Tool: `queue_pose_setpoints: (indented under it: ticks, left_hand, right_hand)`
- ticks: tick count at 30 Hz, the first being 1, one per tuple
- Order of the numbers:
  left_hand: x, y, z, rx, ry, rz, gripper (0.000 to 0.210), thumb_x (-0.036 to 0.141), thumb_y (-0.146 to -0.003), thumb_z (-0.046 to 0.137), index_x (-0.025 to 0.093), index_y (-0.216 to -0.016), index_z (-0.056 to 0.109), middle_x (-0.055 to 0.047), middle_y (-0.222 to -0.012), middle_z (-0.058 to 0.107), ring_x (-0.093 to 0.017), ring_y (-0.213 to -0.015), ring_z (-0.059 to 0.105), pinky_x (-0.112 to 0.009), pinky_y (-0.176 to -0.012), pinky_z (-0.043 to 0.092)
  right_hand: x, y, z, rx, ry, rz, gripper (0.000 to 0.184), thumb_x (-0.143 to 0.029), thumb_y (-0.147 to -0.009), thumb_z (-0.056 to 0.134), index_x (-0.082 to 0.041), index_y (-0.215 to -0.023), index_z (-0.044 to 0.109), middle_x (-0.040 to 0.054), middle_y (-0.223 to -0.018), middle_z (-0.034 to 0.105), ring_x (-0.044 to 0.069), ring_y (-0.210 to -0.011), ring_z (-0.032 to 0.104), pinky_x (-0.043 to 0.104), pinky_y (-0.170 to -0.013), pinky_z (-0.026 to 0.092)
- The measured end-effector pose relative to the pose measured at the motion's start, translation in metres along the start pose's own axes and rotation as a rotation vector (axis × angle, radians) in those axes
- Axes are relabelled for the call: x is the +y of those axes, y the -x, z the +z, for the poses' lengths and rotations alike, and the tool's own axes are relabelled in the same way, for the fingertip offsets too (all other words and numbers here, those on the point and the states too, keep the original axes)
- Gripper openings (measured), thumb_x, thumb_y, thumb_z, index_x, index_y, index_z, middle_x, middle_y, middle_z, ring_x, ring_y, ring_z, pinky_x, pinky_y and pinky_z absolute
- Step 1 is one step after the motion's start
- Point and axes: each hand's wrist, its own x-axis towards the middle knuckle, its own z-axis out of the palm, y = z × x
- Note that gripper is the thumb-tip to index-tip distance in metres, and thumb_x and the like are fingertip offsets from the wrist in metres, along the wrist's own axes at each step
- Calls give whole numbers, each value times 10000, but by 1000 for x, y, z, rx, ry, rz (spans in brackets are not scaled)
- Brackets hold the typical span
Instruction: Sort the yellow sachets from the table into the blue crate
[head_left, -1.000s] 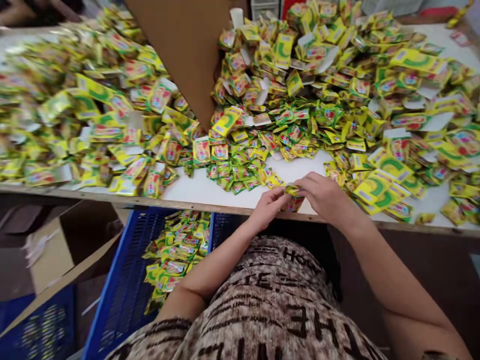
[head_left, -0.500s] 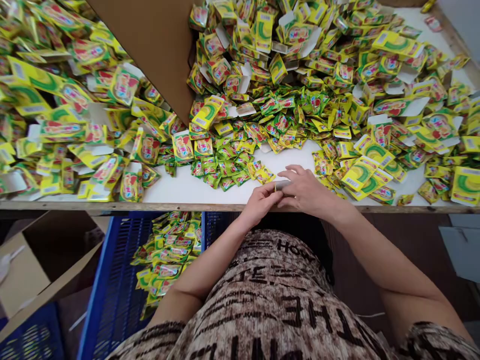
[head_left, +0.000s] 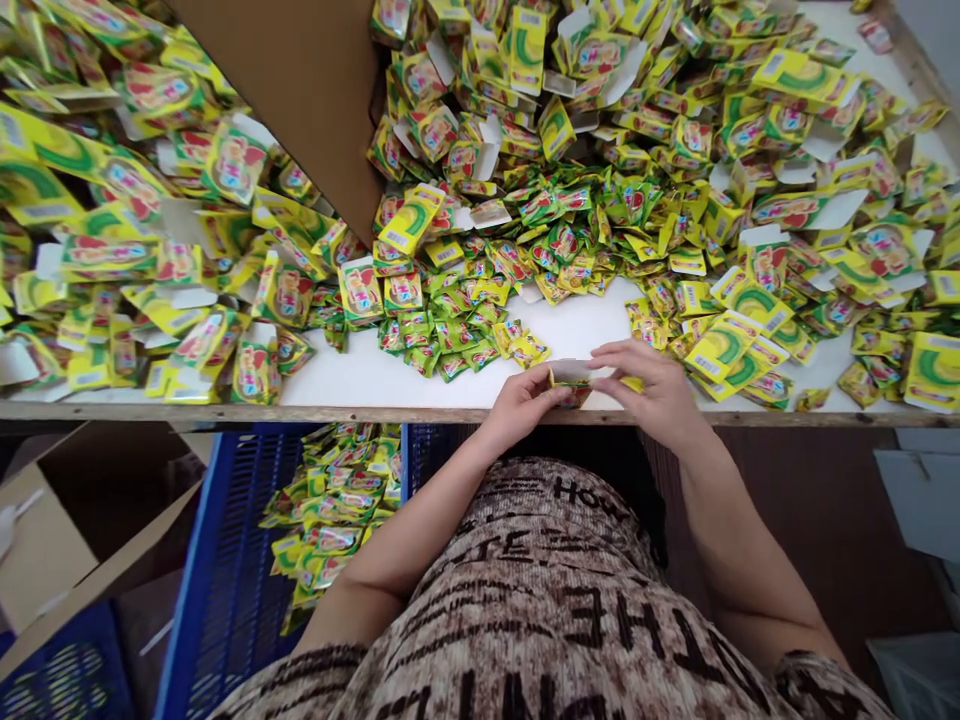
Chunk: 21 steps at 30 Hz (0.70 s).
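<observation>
White was the table (head_left: 315, 376), with a plain wooden front edge, and over it spread many yellow-green boxes (head_left: 529, 50). Between two parts of this heap stood a brown cardboard panel (head_left: 292, 100). Below the edge, a blue crate (head_left: 225, 540) held shiny packets (head_left: 337, 510). At the edge, the left hand (head_left: 519, 410) gripped between thumb and fingers the left end of a small box (head_left: 573, 372), whose pale flap faced upward. The right hand (head_left: 651, 392) was at the other end of this box, its fingers bent and its thumb close to the flap; whether they pinched it, I could not tell. Just beyond the hands lay small yellow sachets (head_left: 527, 347), next to green sachets (head_left: 450, 332).
</observation>
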Motion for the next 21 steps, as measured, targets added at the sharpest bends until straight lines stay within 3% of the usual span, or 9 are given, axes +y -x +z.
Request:
queue_pose_setpoints:
  ticks: [2,3,6,8,10,14,17,21]
  left_hand:
    - [3,1,-1,10,20,0,392,450,-893,629,187,-1168,720,-83,-1218,720,-251,-1214,607,-392,-1094,425]
    - [4,1,-2,7,50,-12,381,446,-911,604,192,-1169,725,-82,-1259,705,-254,-1273,574,-403,-1143,378]
    - [5,-2,0,-11,189,-86,324,363,-869,668,196,-1135,746,-79,-1208,732,-251,-1232,610,-417,-1153,371]
    - [4,-5,3,18,239,-103,317,292,-797,737,195,-1099,758,-71,-1131,758,-237,-1123,663,-401,-1088,439]
    - [2,-9,7,116,229,-51,311,280,-775,754,192,-1073,762,-63,-1075,769,-216,-1031,689,-374,-1012,492]
    - [1,-11,13,311,36,101,290,345,-819,729,192,-1062,770,-70,-1076,772,-207,-1020,696,-353,-984,517]
    - [0,-10,16,332,-60,151,287,363,-841,712,196,-1067,770,-70,-1101,768,-202,-1036,696,-341,-987,520]
    - [-2,-15,15,314,-91,174,314,385,-859,692,186,-1094,748,-70,-1048,769,-162,-896,704,-289,-840,561]
  right_hand:
    - [9,5,5,124,-290,224,210,-349,-830,725,-223,-998,735,42,-902,698,165,-769,637,301,-643,541]
    - [14,7,9,127,-420,320,221,-363,-800,749,-210,-959,730,20,-822,682,134,-653,605,266,-552,503]
    - [22,8,22,-17,-623,468,233,-360,-738,791,-193,-887,723,-29,-684,631,78,-479,502,225,-442,414]
    - [21,4,27,-16,-566,418,211,-342,-754,771,-195,-903,745,-31,-672,619,72,-476,493,221,-443,410]
    - [18,0,28,75,-438,299,218,-326,-782,747,-211,-965,774,-4,-765,654,79,-542,526,229,-494,458]
    - [18,-6,26,157,-397,190,204,-365,-826,723,-249,-976,799,40,-930,710,121,-713,609,244,-569,527]
    - [22,-6,27,182,-413,235,181,-366,-795,765,-238,-918,802,34,-871,725,135,-726,635,248,-577,539]
    - [24,-4,31,236,-340,260,217,-377,-774,784,-224,-927,794,24,-817,718,128,-646,622,273,-581,558]
